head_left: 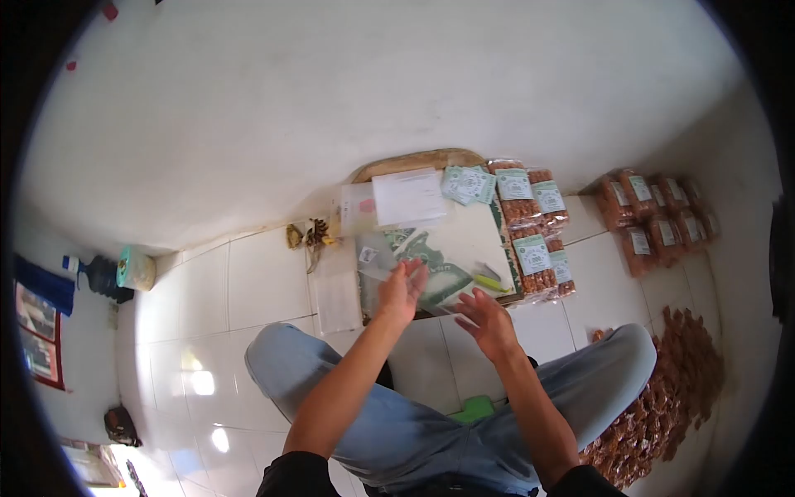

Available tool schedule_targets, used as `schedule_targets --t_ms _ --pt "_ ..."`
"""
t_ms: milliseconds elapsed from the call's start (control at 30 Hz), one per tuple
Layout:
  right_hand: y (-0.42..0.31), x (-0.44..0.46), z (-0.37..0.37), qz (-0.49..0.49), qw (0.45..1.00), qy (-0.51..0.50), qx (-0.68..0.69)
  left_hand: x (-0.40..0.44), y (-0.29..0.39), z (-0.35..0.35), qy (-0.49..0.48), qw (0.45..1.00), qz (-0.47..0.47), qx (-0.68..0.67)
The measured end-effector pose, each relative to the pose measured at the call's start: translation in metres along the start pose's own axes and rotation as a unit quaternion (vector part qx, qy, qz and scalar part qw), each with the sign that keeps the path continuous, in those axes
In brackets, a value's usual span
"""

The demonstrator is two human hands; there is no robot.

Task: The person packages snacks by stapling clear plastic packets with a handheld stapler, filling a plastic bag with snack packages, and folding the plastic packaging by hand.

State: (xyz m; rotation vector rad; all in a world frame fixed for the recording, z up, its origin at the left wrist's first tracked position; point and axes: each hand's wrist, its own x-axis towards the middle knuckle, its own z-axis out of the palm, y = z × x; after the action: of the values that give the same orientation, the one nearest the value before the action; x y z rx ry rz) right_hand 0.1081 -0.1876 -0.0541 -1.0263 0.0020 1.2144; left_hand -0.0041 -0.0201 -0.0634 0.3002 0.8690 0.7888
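Hands are held above the near part of a green-printed board (pixel 480 228) set low over a tiled floor (pixel 195 311). Clear plastic film (pixel 373 257) is spread at the left hand (pixel 403 286), whose grip is loosely curved; whether the film is pinched there cannot be told through the blur. The right hand (pixel 487 319) is held just beside it, its grip wide, fingers parted, with nothing clearly grasped. A white stack (pixel 408 197) and pale green labels (pixel 469 184) are laid along the board's far side, presumably so that working room is given nearer the body. A green-handled tool (pixel 491 282) is placed near the right hand, likely for easy reach. Labelled brown packs (pixel 515 184) are lined up at the board's right edge, apparently to be kept clear of the hands; further packs (pixel 642 195) are grouped farther right. Loose brown packets (pixel 654 414) are heaped beyond the right knee (pixel 625 352), seemingly where they can be reached.
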Motion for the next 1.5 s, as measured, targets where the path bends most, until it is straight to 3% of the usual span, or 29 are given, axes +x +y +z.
schedule_targets --t_ms 167,233,333,500,567,633,667,700,733,767,833,867,933,967,1033,1100,1167,1200,1300,1367,1400,1467,1500 --pt "0.019 0.022 -0.034 0.001 0.989 0.093 -0.116 0.0 -0.004 -0.034 0.065 0.995 -0.049 0.049" --pt "0.025 0.028 -0.043 -0.002 0.982 0.122 -0.145 0.013 0.005 -0.051 0.123 0.991 0.009 0.051" --pt "0.038 0.035 -0.056 -0.009 0.973 0.14 -0.185 0.031 0.023 -0.082 0.122 0.988 0.072 0.056" --pt "0.04 0.024 -0.04 -0.06 0.942 0.192 -0.267 0.023 0.028 -0.094 0.139 0.985 0.058 0.08" --pt "0.042 0.022 -0.039 -0.064 0.943 0.207 -0.252 0.015 0.024 -0.098 0.151 0.982 0.068 0.093" --pt "0.043 0.023 -0.043 -0.072 0.943 0.222 -0.238 0.012 0.022 -0.103 0.105 0.97 0.083 0.205" --pt "0.046 0.023 -0.047 -0.063 0.963 0.212 -0.156 0.011 0.016 -0.105 0.106 0.97 0.084 0.204" --pt "0.048 0.024 -0.051 -0.055 0.975 0.2 -0.074 0.004 0.01 -0.099 0.177 0.94 0.128 0.262" --pt "0.049 0.027 -0.055 -0.055 0.976 0.199 -0.075 -0.001 0.007 -0.094 0.246 0.9 0.169 0.317" --pt "0.05 0.028 -0.06 -0.054 0.982 0.171 -0.063 -0.004 0.008 -0.092 0.247 0.901 0.168 0.316" --pt "0.047 0.02 -0.059 -0.052 0.986 0.15 -0.052 -0.008 0.002 -0.093 0.351 0.888 0.153 0.256" --pt "0.045 0.017 -0.058 -0.052 0.988 0.125 -0.073 -0.012 0.002 -0.096 0.35 0.889 0.148 0.257" --pt "0.029 0.002 -0.054 -0.052 0.995 0.046 -0.066 -0.023 0.017 -0.096 0.292 0.953 0.071 0.04" --pt "0.021 -0.004 -0.05 -0.053 0.995 0.052 -0.065 -0.02 0.02 -0.1 0.291 0.954 0.066 0.043" --pt "0.002 -0.014 -0.036 -0.047 0.997 -0.031 -0.059 -0.01 0.025 -0.102 0.168 0.976 0.135 0.023" --pt "-0.014 -0.026 -0.025 -0.038 0.995 -0.032 -0.091 -0.006 0.038 -0.087 0.127 0.983 0.135 -0.012" --pt "-0.022 -0.029 -0.021 -0.088 0.985 -0.103 -0.104 -0.013 0.055 -0.067 -0.047 0.981 0.172 -0.071" --pt "-0.026 -0.029 -0.019 -0.09 0.986 -0.099 -0.102 -0.018 0.064 -0.056 -0.049 0.982 0.168 -0.069" --pt "-0.034 -0.028 -0.016 -0.17 0.975 -0.063 -0.128 -0.026 0.073 -0.046 -0.012 0.984 0.178 -0.03" --pt "-0.037 -0.021 -0.014 -0.146 0.977 0.056 -0.146 -0.018 0.065 -0.051 0.308 0.931 0.185 0.058" --pt "-0.034 -0.019 -0.014 -0.148 0.98 0.052 -0.122 0.004 0.047 -0.073 0.351 0.879 0.284 0.152" --pt "-0.022 -0.009 -0.02 -0.155 0.973 0.082 -0.153 -0.035 0.009 -0.048 0.231 0.781 0.449 0.368" --pt "-0.017 -0.005 -0.021 -0.162 0.963 0.106 -0.186 -0.061 0.0 -0.026 0.068 0.847 0.387 0.358"
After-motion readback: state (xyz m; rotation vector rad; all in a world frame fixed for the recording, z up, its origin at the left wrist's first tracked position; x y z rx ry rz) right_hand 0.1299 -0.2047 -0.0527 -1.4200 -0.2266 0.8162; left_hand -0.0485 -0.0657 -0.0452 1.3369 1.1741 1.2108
